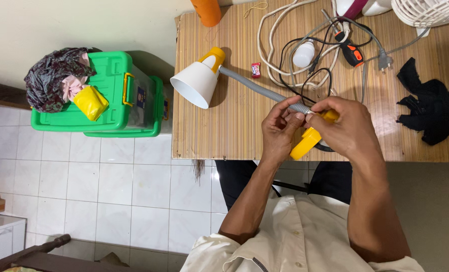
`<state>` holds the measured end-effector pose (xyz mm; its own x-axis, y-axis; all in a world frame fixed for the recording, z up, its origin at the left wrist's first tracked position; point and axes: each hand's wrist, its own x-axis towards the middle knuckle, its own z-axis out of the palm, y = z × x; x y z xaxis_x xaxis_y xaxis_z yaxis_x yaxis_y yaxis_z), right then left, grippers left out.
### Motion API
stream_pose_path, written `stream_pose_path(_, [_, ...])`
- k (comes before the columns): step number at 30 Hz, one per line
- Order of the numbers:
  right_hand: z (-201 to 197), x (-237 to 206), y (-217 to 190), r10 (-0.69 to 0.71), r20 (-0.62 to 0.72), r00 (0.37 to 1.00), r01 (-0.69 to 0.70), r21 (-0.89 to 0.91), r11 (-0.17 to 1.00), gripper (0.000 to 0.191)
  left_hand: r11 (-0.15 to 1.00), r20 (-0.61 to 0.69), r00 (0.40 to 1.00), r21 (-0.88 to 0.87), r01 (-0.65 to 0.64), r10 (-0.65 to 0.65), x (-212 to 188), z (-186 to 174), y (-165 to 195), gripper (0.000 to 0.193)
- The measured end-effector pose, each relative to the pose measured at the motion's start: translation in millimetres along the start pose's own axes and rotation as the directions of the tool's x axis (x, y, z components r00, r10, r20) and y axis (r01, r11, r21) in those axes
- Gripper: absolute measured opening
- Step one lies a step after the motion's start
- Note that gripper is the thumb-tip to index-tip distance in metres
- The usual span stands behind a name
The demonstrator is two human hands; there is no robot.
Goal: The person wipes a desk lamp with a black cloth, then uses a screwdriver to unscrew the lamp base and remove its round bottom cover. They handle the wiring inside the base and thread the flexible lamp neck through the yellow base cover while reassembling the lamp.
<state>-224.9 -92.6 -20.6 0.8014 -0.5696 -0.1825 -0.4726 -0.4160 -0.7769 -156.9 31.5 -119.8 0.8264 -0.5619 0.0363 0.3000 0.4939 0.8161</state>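
Two hands: both meet at the near edge of the table (224, 136), on a desk lamp (244, 85).
Left hand (280, 128): fingers curled around the grey flexible neck (257, 86) where it enters the base, thumb pressed on top.
Right hand (348, 126): closed over the yellow base (307, 141), fingertips pinching the end of the neck; the base juts over the table edge.
Lamp position: the neck runs up and left across the table to a white shade (196, 83) with a yellow collar, its open mouth facing left.
Middle of table: a small red wrapped sweet (255, 70) beside the neck; a tangle of white and black cables (305, 50); a white bulb (303, 54).
Right side: a black cloth (433, 113).
Far edge: an orange bottle (206, 11) and a white fan grille (428, 11).
Floor, left: a green lidded box (118, 95).
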Motion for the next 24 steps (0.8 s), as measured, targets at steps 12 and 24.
stream_pose_path(12, [6,6,-4,-0.103,0.015,0.995,0.103,-0.222,0.969,0.014,0.971,-0.057,0.996,-0.236,0.050,-0.065,8,-9,-5,0.032])
stream_pose_path(24, [9,6,5,-0.098,-0.034,0.995,0.092,-0.156,0.984,0.018,0.960,-0.129,0.991,-0.281,-0.009,-0.028,18,-23,-19,0.019])
